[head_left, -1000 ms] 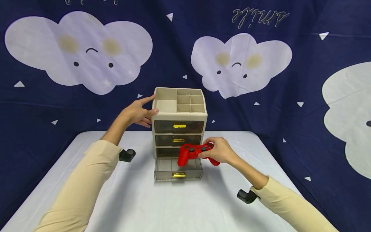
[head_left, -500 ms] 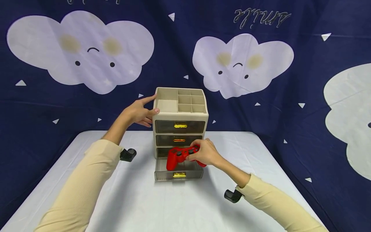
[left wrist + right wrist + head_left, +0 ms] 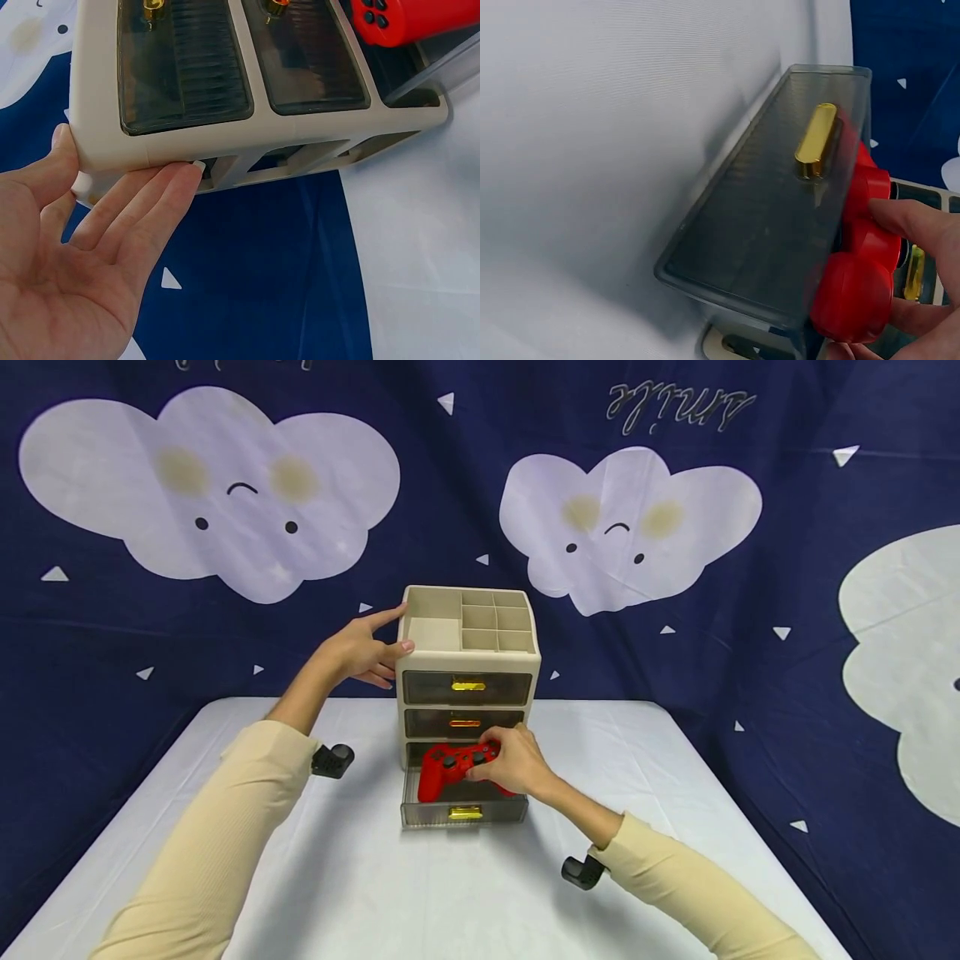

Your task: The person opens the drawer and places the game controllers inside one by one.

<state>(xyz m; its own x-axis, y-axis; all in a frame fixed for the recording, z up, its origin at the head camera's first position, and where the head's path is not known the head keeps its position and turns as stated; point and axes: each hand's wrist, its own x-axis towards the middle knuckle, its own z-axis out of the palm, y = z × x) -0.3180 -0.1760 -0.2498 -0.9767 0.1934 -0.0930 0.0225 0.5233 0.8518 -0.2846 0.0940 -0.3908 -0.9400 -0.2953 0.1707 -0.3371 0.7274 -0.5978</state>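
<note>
A cream desktop drawer organizer (image 3: 468,662) stands upright with its bottom drawer (image 3: 495,814) pulled out; the drawer is smoky clear with a gold handle. My right hand (image 3: 513,762) pinches a red game controller (image 3: 432,772) from its right side, thumb toward me. The controller sits over the drawer's interior, and in the right wrist view part of it lies behind the drawer front (image 3: 757,202). Whether it touches the drawer floor is hidden. Against the organizer's left side, my left hand (image 3: 356,650) rests with fairly straight fingers, its thumb at the top edge.
Two upper drawers (image 3: 427,688) are closed. The organizer's top has one large compartment and several small ones (image 3: 513,618). A white-covered table (image 3: 360,877) lies in front, and a dark blue cloud-patterned cloth (image 3: 450,485) hangs behind.
My right hand has carried the controller leftward and slightly down, from the drawer's right side to over its middle. The left hand has stayed on the organizer.
</note>
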